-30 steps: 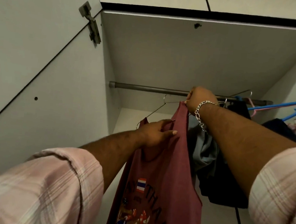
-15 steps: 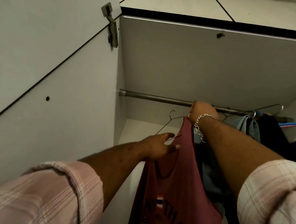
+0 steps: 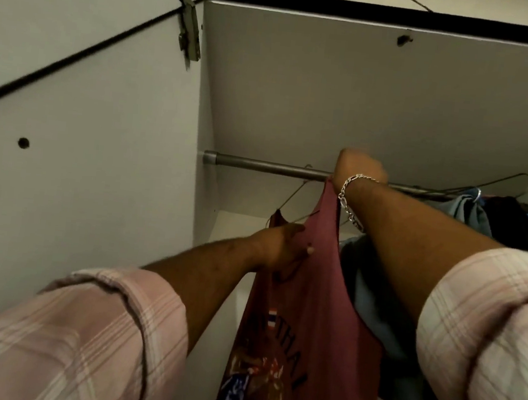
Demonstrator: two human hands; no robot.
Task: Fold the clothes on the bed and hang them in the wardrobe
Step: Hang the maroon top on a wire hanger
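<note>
The right hand (image 3: 358,169) is clenched at the rail (image 3: 266,167), apparently gripping the top of the hanger (image 3: 292,196), while the left hand (image 3: 279,245) pinches the red vest (image 3: 304,301) at its neckline. If the hook misses the rail, the vest could slide off the thin wire. It hangs long and limp inside the wardrobe (image 3: 98,150), print facing out.

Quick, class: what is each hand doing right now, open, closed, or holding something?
Left hand: holds the red shirt near its neckline.
Right hand: closed at the rail, gripping the top of the shirt's strap; the hanger's hook is hidden.
</note>
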